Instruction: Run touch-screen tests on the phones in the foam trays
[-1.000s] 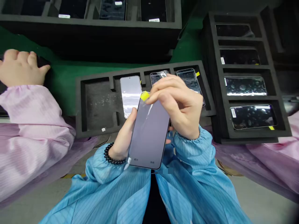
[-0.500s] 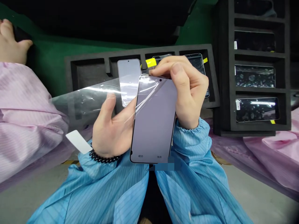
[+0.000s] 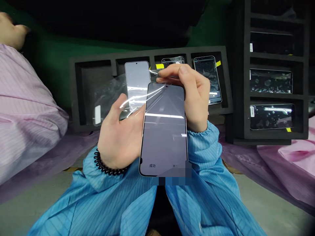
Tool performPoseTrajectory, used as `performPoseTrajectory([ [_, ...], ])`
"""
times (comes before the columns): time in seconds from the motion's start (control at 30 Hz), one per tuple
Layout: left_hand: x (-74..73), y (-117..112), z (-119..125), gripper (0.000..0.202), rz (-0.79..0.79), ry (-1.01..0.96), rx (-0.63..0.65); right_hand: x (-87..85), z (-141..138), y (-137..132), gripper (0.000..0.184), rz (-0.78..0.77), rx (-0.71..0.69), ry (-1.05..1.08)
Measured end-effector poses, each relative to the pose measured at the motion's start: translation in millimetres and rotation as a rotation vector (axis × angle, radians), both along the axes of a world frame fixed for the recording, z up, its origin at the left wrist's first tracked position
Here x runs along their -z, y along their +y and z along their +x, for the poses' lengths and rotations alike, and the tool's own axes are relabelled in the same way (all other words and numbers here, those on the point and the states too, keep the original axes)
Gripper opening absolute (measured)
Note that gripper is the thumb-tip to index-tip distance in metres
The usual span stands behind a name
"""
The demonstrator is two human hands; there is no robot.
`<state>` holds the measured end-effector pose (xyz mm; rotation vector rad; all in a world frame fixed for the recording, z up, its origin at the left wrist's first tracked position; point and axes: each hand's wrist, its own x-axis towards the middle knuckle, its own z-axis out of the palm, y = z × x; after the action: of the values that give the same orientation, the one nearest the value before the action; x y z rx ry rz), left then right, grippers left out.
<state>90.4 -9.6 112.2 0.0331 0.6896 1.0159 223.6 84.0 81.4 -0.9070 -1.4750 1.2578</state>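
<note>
A smartphone (image 3: 163, 134) with a lit grey-lilac screen rests in my left hand (image 3: 120, 141), its thumb standing out to the left and the other fingers mostly hidden behind the phone. Loose clear film (image 3: 110, 91) hangs from the top of the phone across my left thumb. It carries a white label (image 3: 97, 114) near its far left end. At the phone's upper right corner, my right hand (image 3: 192, 95) pinches the film's edge between thumb and bent fingers.
Ahead lies a black foam tray (image 3: 91, 59), with a grey-screened phone (image 3: 137, 78) and a phone showing text (image 3: 208, 78) in its slots. More phones fill a foam rack (image 3: 273, 98) at the right. Pink sleeves (image 3: 29, 111) of other people flank me.
The film's loose end has swung from beside my left wrist up over the tray, label included. My right hand has shifted slightly left, and glare now crosses the phone screen.
</note>
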Motion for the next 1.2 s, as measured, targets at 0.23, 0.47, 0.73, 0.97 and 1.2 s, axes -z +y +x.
performPoseTrajectory([
  [0.23,9.1,2.2,-3.3,0.076,0.028,0.149,0.053,3.6,12.3,13.1,0.042,-0.185,-0.186,0.345],
  [0.47,25.4,-5.8,-72.7,0.057,0.194,0.594,-0.226,5.4,50.4,18.8,0.023,-0.037,0.07,0.343],
  [0.73,63.5,15.7,-131.8,0.049,0.224,0.888,-0.364,22.4,49.8,-4.7,0.025,0.036,0.02,0.06],
  [0.97,78.4,-13.6,-120.0,0.051,0.397,1.756,-0.509,27.0,27.9,-13.0,0.024,0.333,-0.239,-0.334],
  [1.2,110.8,-77.9,-120.8,0.051,0.696,2.33,-0.345,47.0,7.2,-13.7,0.025,0.821,-0.326,-0.723],
])
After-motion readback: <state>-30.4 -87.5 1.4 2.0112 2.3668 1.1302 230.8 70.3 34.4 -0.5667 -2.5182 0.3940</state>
